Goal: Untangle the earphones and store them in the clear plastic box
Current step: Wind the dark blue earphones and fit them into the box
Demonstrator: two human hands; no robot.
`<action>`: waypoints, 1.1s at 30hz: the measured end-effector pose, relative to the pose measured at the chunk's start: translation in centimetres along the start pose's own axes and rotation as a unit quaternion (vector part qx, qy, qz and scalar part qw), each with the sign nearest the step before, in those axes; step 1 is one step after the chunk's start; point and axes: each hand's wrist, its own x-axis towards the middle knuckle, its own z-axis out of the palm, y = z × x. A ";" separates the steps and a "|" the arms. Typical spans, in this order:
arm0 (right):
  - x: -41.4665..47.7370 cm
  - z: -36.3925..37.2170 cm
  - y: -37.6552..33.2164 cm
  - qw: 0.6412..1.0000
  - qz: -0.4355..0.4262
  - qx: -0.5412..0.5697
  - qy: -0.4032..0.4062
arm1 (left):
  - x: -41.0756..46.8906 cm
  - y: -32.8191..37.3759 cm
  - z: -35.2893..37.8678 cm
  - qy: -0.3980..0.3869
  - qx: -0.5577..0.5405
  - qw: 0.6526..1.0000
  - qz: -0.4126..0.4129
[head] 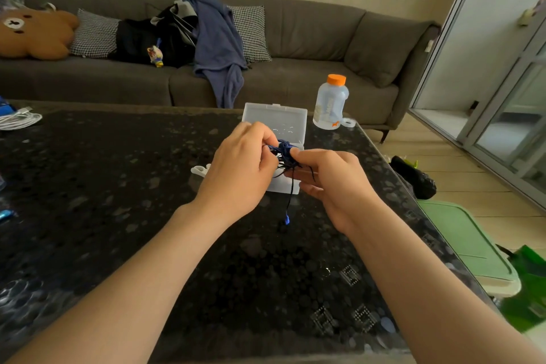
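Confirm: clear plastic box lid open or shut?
Open. The clear plastic box has its lid swung back toward the sofa, base exposed. The left hand and right hand pinch the tangled earphones in front of it.

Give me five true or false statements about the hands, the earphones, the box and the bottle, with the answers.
1. The left hand and the right hand both pinch the tangled earphones. True.
2. The clear plastic box is closed. False: its lid stands open.
3. The bottle has an orange cap. True.
4. The earphones lie coiled inside the box. False: they are a knot held in the hands, with one strand dangling.
5. The bottle stands left of the box. False: it stands to the box's right.
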 end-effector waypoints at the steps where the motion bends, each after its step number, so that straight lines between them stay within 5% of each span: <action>1: 0.0 -0.1 0.0 1.000 -0.008 -0.008 -0.006 | 0.1 0.1 0.1 -0.004 0.005 1.000 0.000; 6: 0.3 -0.6 0.5 0.996 -0.017 -0.058 -0.064 | 0.4 -0.3 -0.6 -0.068 -0.099 0.991 -0.058; 17: 0.1 -1.0 -0.3 0.989 0.058 0.076 -0.111 | 0.4 -0.3 -0.7 -0.100 -0.204 0.959 -0.166; 23: 0.0 -1.3 0.3 0.987 -0.060 -0.123 -0.082 | 0.6 -0.5 -0.7 -0.136 -0.215 0.942 -0.218; 28: -0.2 -0.7 1.0 0.939 -0.222 -0.258 -0.040 | 0.4 -0.4 -0.6 -0.181 -0.289 0.902 -0.266; 33: -0.5 -0.6 0.6 0.964 -0.161 -0.203 -0.067 | 0.3 -1.1 -0.6 -0.178 -0.337 0.881 -0.281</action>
